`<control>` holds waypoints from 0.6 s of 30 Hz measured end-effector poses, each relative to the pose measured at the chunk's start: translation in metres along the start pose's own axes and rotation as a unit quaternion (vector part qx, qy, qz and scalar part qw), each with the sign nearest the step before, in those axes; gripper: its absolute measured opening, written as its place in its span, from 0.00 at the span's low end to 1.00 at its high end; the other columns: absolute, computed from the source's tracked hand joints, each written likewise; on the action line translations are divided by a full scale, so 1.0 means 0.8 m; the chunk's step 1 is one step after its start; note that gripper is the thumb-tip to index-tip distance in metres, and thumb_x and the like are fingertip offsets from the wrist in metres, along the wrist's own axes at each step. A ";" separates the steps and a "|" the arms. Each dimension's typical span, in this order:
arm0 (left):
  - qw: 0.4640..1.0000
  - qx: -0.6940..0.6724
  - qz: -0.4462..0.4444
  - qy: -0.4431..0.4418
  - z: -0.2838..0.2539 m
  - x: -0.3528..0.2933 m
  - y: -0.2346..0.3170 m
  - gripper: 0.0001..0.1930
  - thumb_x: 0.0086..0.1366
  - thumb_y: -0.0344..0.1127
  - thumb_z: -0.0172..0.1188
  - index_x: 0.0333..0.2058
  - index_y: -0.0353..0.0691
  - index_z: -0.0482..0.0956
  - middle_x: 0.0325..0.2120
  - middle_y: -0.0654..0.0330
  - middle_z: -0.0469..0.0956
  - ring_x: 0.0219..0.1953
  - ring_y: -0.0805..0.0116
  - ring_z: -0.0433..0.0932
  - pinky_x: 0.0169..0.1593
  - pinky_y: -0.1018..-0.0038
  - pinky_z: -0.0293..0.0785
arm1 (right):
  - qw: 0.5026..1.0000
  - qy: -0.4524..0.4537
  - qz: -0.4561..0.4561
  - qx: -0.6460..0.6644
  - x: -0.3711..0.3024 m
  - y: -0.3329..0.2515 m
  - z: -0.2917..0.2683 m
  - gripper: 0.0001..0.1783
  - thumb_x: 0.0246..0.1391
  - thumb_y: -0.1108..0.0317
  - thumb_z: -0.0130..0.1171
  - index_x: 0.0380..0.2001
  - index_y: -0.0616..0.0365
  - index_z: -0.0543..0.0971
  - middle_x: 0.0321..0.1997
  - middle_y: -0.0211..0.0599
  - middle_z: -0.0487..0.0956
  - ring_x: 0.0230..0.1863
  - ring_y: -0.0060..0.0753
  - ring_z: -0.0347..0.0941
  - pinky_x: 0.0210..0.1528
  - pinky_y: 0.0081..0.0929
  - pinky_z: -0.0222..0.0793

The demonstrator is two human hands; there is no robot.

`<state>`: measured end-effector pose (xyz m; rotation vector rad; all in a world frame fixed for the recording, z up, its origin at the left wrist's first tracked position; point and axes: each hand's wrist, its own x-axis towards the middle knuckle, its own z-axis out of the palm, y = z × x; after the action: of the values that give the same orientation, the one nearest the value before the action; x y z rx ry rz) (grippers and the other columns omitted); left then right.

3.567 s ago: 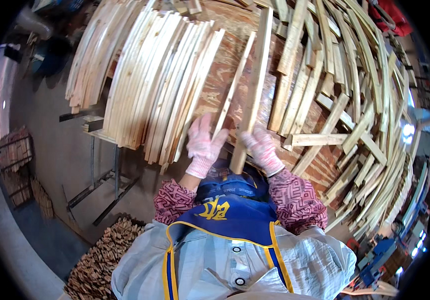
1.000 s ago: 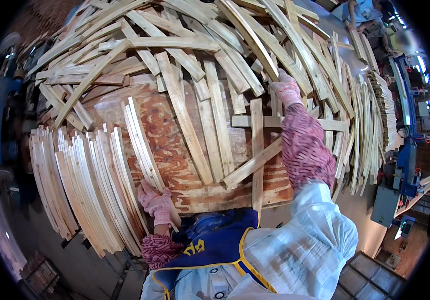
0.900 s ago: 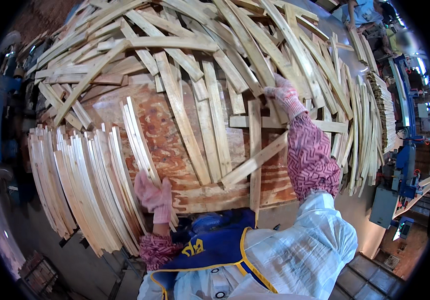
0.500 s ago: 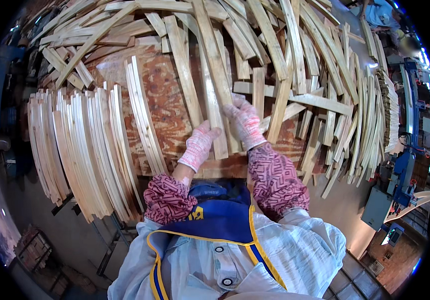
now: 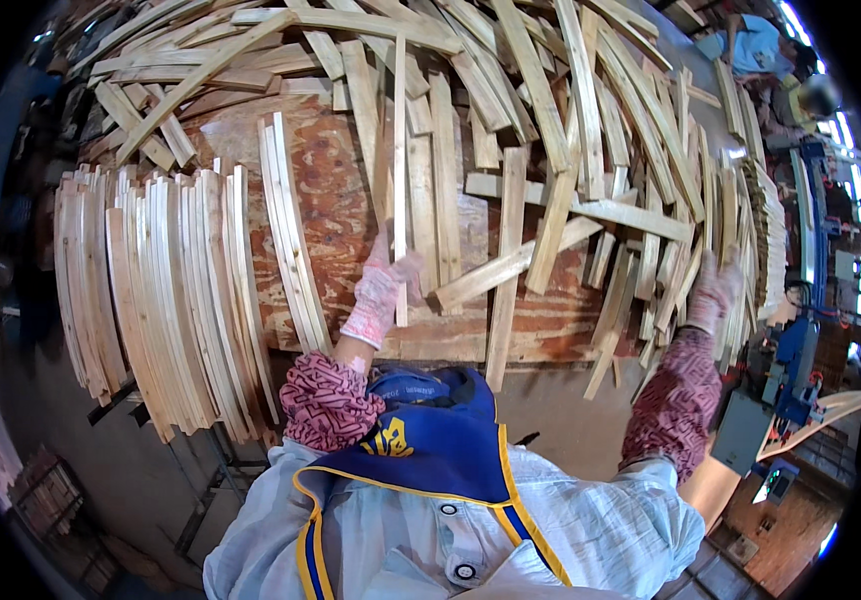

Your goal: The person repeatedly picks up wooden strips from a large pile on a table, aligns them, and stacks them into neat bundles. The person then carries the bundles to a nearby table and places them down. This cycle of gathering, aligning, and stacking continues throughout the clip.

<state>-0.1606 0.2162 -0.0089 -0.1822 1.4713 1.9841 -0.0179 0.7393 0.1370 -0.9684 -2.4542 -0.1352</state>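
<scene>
My left hand [image 5: 383, 295], in a pink-and-white knit glove, grips a narrow wooden strip [image 5: 400, 160] near its closer end. The strip points away from me with a thin side facing up. Other wooden slats [image 5: 445, 180] lie just right of it. Far to the right, my right hand [image 5: 715, 292], gloved alike, reaches over the row of strips [image 5: 736, 215] at the table's right side. Its fingers are smeared by motion, and I cannot make out whether they hold a strip.
On the left stands a tight row of strips [image 5: 176, 290], with a small group [image 5: 291, 235] beside it. Loose slats pile up [image 5: 541, 90] across the far side of the stained wooden table [image 5: 326, 160]. A person [image 5: 761, 45] is at the far right, near blue machinery [image 5: 799, 350].
My right hand has left the middle slats and swung far right. The strip at my left hand now shows a narrower side. One slat now juts over the near edge.
</scene>
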 end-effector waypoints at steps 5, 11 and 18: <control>0.862 0.403 0.239 0.195 -0.049 -0.041 -0.057 0.36 0.51 0.37 0.62 0.62 0.43 0.65 0.45 0.48 0.72 0.47 0.55 0.74 0.49 0.58 0.74 | 0.923 -0.151 -0.099 0.339 -0.075 -0.250 0.182 0.30 0.53 0.57 0.59 0.60 0.48 0.70 0.60 0.41 0.72 0.59 0.41 0.69 0.61 0.36 0.65; 0.698 0.606 0.014 0.381 -0.096 -0.131 -0.086 0.40 0.49 0.46 0.66 0.63 0.51 0.64 0.61 0.41 0.55 0.60 0.36 0.56 0.63 0.50 0.58 | 0.898 -0.193 -0.316 0.237 -0.012 -0.552 0.228 0.33 0.53 0.52 0.60 0.62 0.42 0.67 0.63 0.40 0.69 0.64 0.42 0.64 0.63 0.36 0.61; 0.682 0.639 -0.087 0.345 -0.108 -0.120 -0.081 0.46 0.49 0.50 0.68 0.67 0.59 0.58 0.62 0.39 0.53 0.60 0.37 0.58 0.64 0.53 0.58 | 0.901 -0.299 -0.315 0.014 0.072 -0.644 0.239 0.35 0.52 0.55 0.60 0.64 0.40 0.64 0.54 0.40 0.77 0.54 0.40 0.76 0.54 0.38 0.72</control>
<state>-0.0714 0.1090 -0.0466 -0.4299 2.8137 0.3046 -0.4746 0.4425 0.0425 -0.1558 -3.2526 -0.0136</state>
